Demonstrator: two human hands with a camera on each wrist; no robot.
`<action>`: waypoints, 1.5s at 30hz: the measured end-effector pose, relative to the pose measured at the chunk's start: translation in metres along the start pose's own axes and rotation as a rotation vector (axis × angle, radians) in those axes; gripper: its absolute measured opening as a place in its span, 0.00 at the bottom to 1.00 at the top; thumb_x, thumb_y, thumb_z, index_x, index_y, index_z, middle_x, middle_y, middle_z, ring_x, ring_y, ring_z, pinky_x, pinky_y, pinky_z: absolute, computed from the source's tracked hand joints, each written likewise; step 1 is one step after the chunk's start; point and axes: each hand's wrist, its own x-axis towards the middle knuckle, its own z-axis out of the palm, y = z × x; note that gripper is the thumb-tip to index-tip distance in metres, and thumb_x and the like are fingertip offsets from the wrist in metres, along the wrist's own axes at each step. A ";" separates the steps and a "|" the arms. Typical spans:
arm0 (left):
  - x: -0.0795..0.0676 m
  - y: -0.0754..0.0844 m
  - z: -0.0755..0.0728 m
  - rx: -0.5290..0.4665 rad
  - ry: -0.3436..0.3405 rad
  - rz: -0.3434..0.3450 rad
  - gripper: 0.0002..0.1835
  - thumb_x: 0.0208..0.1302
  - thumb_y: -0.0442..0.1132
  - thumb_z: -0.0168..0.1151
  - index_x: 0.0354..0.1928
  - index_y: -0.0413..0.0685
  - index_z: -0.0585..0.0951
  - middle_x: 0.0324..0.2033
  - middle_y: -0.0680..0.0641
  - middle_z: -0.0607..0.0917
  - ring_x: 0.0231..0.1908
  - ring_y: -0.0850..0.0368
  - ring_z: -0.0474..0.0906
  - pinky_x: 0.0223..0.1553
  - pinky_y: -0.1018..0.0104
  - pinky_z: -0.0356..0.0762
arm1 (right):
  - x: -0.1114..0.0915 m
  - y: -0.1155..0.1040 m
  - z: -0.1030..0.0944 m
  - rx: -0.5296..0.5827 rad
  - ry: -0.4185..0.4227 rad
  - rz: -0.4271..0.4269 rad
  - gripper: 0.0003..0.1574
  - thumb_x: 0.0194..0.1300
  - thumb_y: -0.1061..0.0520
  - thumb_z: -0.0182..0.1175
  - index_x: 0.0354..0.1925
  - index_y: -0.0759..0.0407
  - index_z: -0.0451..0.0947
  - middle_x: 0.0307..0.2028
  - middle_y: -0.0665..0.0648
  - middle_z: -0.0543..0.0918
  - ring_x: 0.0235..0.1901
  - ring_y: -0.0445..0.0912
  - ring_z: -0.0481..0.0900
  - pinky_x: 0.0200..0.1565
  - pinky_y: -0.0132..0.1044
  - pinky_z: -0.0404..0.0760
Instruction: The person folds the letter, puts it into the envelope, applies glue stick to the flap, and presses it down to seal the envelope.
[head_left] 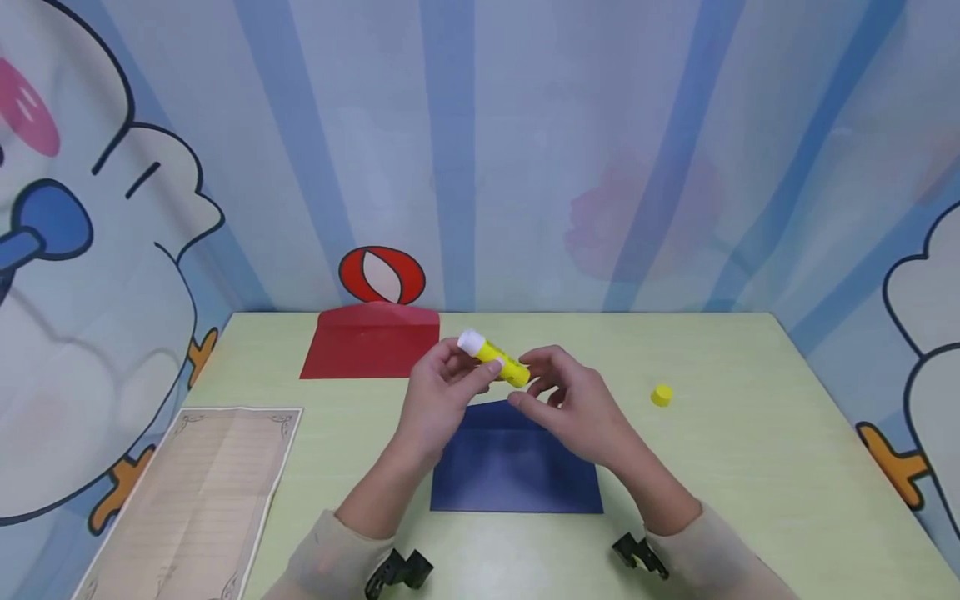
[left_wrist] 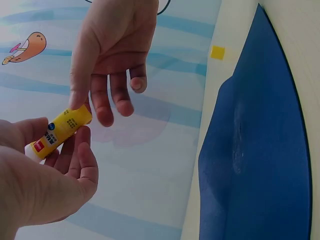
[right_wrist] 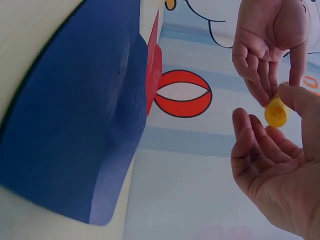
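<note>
My left hand [head_left: 438, 392] pinches a yellow glue stick [head_left: 504, 364] between thumb and fingers; its bare white end points up and left. At the stick's other end, my right hand [head_left: 573, 404] has its thumb and index finger about the yellow base [right_wrist: 276, 116], the other fingers loosely bent. Both hands are above a dark blue envelope [head_left: 517, 475], which lies on the table with its flap raised toward the back. The stick's yellow cap [head_left: 662, 395] stands apart on the table to the right.
A red envelope [head_left: 375, 354] lies at the back left of the table [head_left: 750, 467]. At the front left is a lined sheet of letter paper [head_left: 202, 492] with a decorated border. A printed cartoon backdrop [head_left: 517, 167] rises behind the table.
</note>
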 end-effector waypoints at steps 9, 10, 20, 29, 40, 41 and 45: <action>-0.001 -0.007 0.003 -0.095 -0.020 -0.044 0.23 0.70 0.40 0.73 0.63 0.41 0.77 0.56 0.42 0.87 0.54 0.48 0.86 0.56 0.53 0.85 | -0.002 0.002 0.012 0.100 0.075 -0.004 0.17 0.73 0.55 0.70 0.57 0.55 0.78 0.40 0.52 0.90 0.37 0.44 0.88 0.36 0.38 0.86; -0.001 -0.008 0.003 -0.096 -0.016 -0.044 0.24 0.70 0.40 0.73 0.63 0.41 0.77 0.56 0.42 0.87 0.54 0.48 0.86 0.56 0.53 0.85 | -0.002 0.003 0.013 0.115 0.073 -0.002 0.17 0.74 0.56 0.70 0.56 0.56 0.78 0.39 0.52 0.90 0.36 0.46 0.88 0.36 0.38 0.86; -0.002 -0.010 0.007 -0.091 0.016 -0.008 0.23 0.71 0.40 0.73 0.63 0.42 0.81 0.55 0.46 0.89 0.54 0.49 0.87 0.53 0.60 0.85 | -0.004 0.004 0.014 0.180 0.034 0.012 0.12 0.79 0.55 0.63 0.56 0.56 0.78 0.40 0.51 0.90 0.36 0.50 0.89 0.39 0.43 0.88; -0.003 -0.010 0.006 -0.069 0.004 0.014 0.22 0.71 0.40 0.73 0.63 0.42 0.81 0.54 0.46 0.90 0.51 0.48 0.87 0.54 0.59 0.85 | -0.003 0.006 0.012 0.403 -0.120 0.114 0.22 0.87 0.46 0.48 0.58 0.60 0.78 0.44 0.63 0.88 0.39 0.55 0.88 0.36 0.44 0.84; -0.004 -0.010 0.008 -0.058 0.044 0.023 0.22 0.69 0.38 0.74 0.61 0.44 0.82 0.53 0.45 0.90 0.52 0.48 0.88 0.55 0.59 0.85 | -0.003 0.011 0.015 0.395 -0.098 0.086 0.13 0.84 0.51 0.54 0.59 0.57 0.74 0.45 0.59 0.87 0.36 0.58 0.86 0.34 0.44 0.82; -0.004 -0.010 0.008 -0.055 0.043 0.025 0.22 0.69 0.39 0.74 0.62 0.44 0.82 0.53 0.45 0.90 0.52 0.48 0.88 0.55 0.59 0.85 | -0.003 0.011 0.015 0.408 -0.114 0.095 0.14 0.85 0.50 0.52 0.58 0.56 0.75 0.44 0.60 0.87 0.36 0.58 0.86 0.33 0.43 0.82; -0.005 -0.010 0.008 -0.051 0.034 0.030 0.21 0.70 0.39 0.74 0.61 0.44 0.82 0.53 0.46 0.90 0.52 0.48 0.89 0.55 0.58 0.85 | -0.003 0.012 0.015 0.516 -0.203 0.149 0.25 0.88 0.44 0.43 0.55 0.62 0.75 0.40 0.65 0.85 0.36 0.57 0.86 0.34 0.41 0.81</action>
